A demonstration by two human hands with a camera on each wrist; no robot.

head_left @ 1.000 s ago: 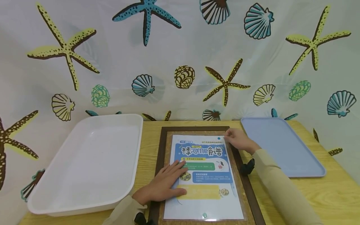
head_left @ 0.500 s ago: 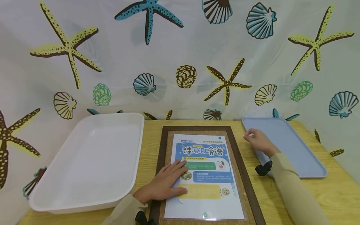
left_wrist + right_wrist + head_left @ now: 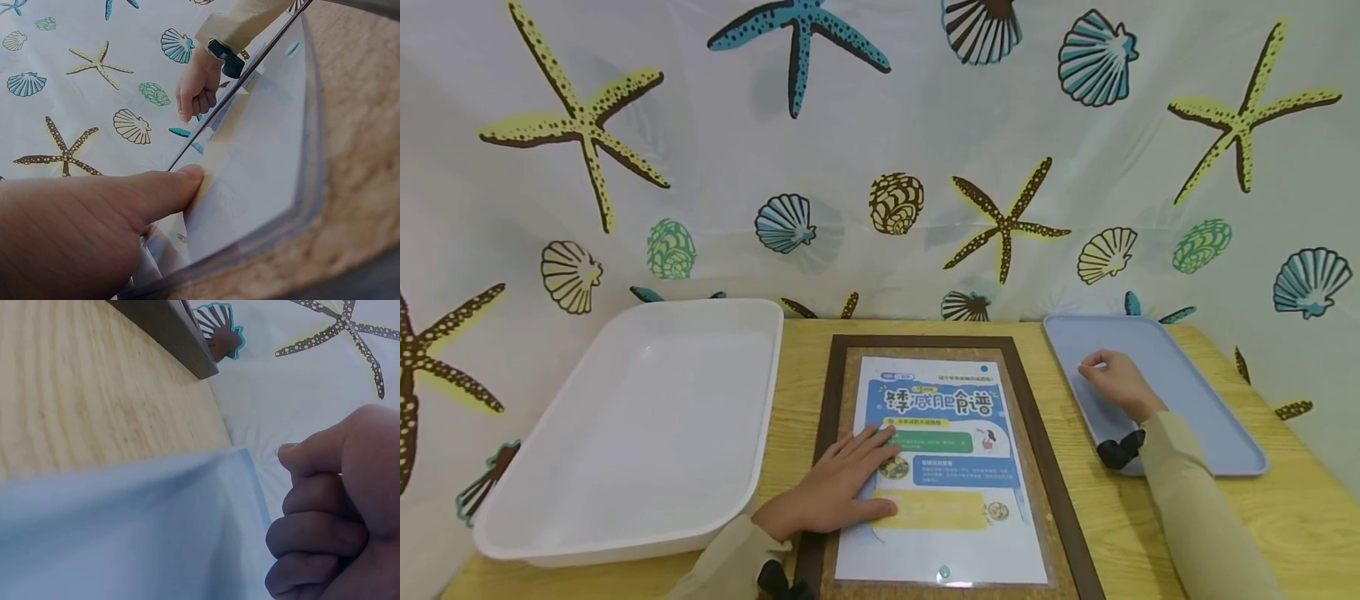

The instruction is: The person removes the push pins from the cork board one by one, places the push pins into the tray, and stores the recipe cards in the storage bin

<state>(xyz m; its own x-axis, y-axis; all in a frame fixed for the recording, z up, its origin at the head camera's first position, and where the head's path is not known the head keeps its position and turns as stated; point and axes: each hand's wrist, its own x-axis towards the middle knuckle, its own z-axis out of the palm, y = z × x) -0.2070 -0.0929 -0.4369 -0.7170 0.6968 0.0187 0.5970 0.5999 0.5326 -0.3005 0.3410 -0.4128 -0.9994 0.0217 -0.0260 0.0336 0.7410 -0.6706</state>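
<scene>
A white cloth printed with starfish and seashells (image 3: 842,125) hangs behind a yellowish wood-grain table (image 3: 805,367). On the table's left sits a deep white rectangular plastic tub (image 3: 647,433). Just beside it lies a brown-framed cork board (image 3: 922,342), and to the board's right a shallow pale-blue rectangular tray (image 3: 1180,400). A glossy white sheet with blue, green and yellow printing (image 3: 943,467) lies on the cork. The left hand (image 3: 838,487) rests flat on its left side, fingers straight, gripping nothing. The right hand (image 3: 1116,385) is over the blue tray, fingers curled, thumb against forefinger; whether they pinch something tiny, I cannot tell. Small round discs, green (image 3: 944,572) and blue (image 3: 984,368), dot the sheet's bottom and top-right corner.
</scene>
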